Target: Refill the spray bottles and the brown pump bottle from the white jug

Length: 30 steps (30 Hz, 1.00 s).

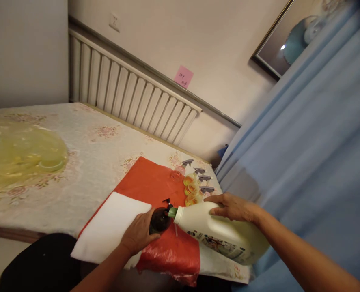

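Note:
My left hand [140,231] is wrapped round a dark bottle [160,219], steadying it above the red sheet. With my right hand [233,207] I grip a large cream-coloured jug [216,229] with a printed label, tipped so its neck points left. The jug's green spout [173,212] meets the mouth of the dark bottle; whether liquid flows is too small to tell. Just beyond the bottle shows a black pump head [167,202]. Under the work are a red plastic sheet [155,178] and, beside my left forearm, a folded white cloth or pad [113,227].
Several clear spray bottles with grey trigger heads [204,178] and yellowish contents stand at the sheet's far right. A yellow plastic bag [21,150] lies at left on the floral cloth [85,162]. Behind are a radiator [131,89] and, to the right, a blue curtain [313,142].

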### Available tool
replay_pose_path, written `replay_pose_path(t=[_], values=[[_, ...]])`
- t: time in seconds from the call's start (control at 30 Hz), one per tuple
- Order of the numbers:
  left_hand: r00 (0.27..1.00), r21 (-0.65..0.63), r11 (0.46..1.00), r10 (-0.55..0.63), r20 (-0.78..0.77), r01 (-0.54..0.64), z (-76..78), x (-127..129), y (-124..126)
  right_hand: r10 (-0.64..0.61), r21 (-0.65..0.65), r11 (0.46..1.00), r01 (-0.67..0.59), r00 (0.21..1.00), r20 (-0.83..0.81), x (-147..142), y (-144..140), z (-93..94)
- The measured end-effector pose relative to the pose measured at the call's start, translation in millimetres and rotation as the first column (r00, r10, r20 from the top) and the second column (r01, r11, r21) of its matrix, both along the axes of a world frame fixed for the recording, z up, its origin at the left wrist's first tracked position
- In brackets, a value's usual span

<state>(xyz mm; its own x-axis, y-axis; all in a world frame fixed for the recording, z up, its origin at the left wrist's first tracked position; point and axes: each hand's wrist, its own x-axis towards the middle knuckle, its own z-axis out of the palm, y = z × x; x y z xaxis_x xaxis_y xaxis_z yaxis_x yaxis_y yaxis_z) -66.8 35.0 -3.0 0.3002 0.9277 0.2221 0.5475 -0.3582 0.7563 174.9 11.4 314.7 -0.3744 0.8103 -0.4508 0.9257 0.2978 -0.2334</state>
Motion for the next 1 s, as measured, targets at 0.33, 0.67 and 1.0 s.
replay_pose_path(t=[0.33, 0.67, 1.0], values=[[1.000, -0.004, 1.000, 0.000, 0.009, 0.000, 4.0, -0.9, -1.5, 0.015, -0.006, 1.000, -0.015, 1.000, -0.010, 0.8, 0.3, 0.2], [1.000, -0.001, 1.000, -0.007, -0.001, 0.007, 3.1, -0.7, -0.9, 0.020, -0.003, 1.000, -0.020, 0.999, -0.027, 2.7, 1.4, -1.9], [1.000, -0.011, 1.000, -0.001, -0.010, 0.001, 0.3, 0.3, 0.2, 0.019, -0.001, 1.000, -0.019, 1.000, -0.007, 0.9, 0.7, -0.2]])
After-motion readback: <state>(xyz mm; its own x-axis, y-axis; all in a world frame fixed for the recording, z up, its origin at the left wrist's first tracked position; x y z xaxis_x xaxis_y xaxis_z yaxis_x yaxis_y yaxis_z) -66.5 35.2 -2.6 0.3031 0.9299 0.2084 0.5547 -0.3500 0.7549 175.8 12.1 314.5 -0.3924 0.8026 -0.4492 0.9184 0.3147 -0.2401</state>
